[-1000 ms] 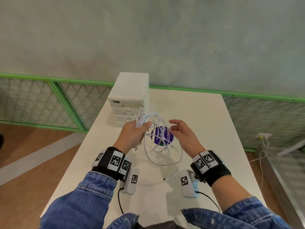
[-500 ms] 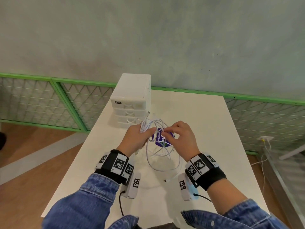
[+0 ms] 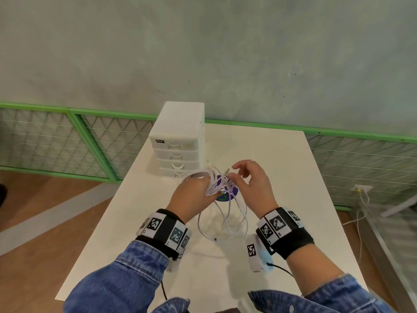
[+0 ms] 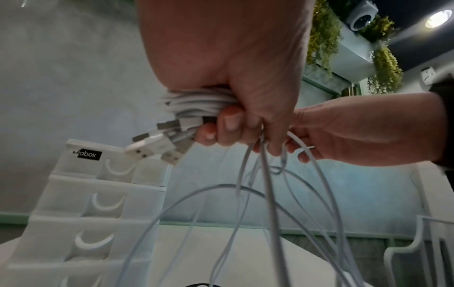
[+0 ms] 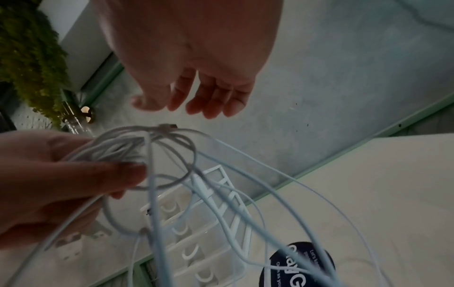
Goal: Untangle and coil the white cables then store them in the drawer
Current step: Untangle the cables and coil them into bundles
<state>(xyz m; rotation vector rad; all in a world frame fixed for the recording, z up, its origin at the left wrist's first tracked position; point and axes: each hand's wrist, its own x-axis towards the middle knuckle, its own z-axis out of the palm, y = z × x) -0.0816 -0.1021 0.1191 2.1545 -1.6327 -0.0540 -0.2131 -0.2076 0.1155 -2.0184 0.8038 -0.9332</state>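
My left hand [image 3: 191, 195] grips a bundle of white cables [image 3: 223, 213] above the table; several loops hang below the fist to the tabletop. In the left wrist view the fingers [image 4: 226, 124] curl round the gathered strands [image 4: 196, 103], and USB plugs [image 4: 157, 143] stick out to the left. My right hand [image 3: 248, 181] hovers just right of the bundle with fingers loosely spread. In the right wrist view its fingers [image 5: 196, 101] hold nothing, and a cable plug end [image 5: 169, 126] lies just below them. The white drawer unit [image 3: 178, 143] stands behind the hands with its drawers closed.
A round purple sticker [image 3: 225, 195] lies on the white table [image 3: 282, 159] under the cables. The drawer unit [image 4: 86, 203] is at the table's far left. A green-framed mesh fence [image 3: 67, 141] and grey wall stand behind. Wooden floor lies to the left.
Half a second ago my right hand pinched the cables next to the left hand; it has let go and lifted slightly, fingers spread. The left hand keeps its grip on the bundle.
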